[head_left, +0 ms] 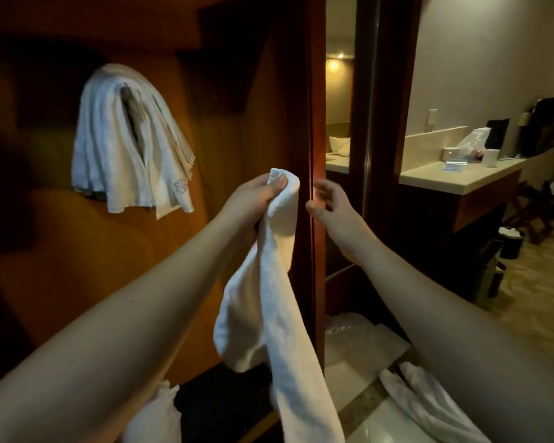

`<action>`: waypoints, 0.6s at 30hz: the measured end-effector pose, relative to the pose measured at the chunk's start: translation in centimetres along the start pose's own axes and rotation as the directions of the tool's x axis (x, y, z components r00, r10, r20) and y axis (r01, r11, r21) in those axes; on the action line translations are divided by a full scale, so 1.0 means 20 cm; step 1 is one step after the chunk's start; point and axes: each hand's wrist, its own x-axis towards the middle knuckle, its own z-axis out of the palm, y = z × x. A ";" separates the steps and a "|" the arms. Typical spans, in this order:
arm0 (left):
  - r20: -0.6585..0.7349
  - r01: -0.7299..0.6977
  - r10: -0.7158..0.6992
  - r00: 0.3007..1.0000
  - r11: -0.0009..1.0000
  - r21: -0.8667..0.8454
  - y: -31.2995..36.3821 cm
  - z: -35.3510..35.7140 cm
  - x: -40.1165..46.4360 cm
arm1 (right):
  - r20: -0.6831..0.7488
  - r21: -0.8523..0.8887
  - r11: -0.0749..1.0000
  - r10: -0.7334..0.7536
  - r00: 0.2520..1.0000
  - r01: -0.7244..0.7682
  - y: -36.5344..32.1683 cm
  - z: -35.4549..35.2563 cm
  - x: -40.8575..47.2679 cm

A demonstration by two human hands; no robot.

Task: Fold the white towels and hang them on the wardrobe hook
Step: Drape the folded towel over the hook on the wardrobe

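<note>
My left hand (256, 199) grips the top end of a white towel (269, 298), which hangs down in a long bunched strip toward the bottom of the frame. My right hand (330, 203) is just right of it, fingers loosely spread and holding nothing, a small gap away from the cloth. Inside the wooden wardrobe (224, 129), up at the left, several folded white towels (125, 145) hang draped over a hook that they hide. More white towel (426, 401) lies on the floor at the lower right, and another piece (154, 417) shows under my left forearm.
The wardrobe's door edge (314, 123) stands upright right behind my hands. A mirror strip (339, 107) is beside it. To the right is a counter (454, 177) with a tissue box and cup, a small bin (509, 241) and a folding stand on the floor.
</note>
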 end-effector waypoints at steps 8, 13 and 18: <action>0.016 -0.040 0.038 0.999 0.989 0.144 0.09 -0.16 -0.12 | 0.464 -0.106 0.994 0.020 0.886 0.034 -0.13 0.09 0.10; -0.161 -0.043 0.069 0.985 0.987 0.157 0.08 -0.25 -0.18 | 0.473 -0.225 0.974 0.103 0.875 0.006 -0.01 0.18 0.06; -0.356 -0.028 0.055 0.933 0.996 0.081 0.06 -0.39 -0.20 | 0.465 -0.443 0.897 0.219 0.858 0.012 0.30 0.19 0.03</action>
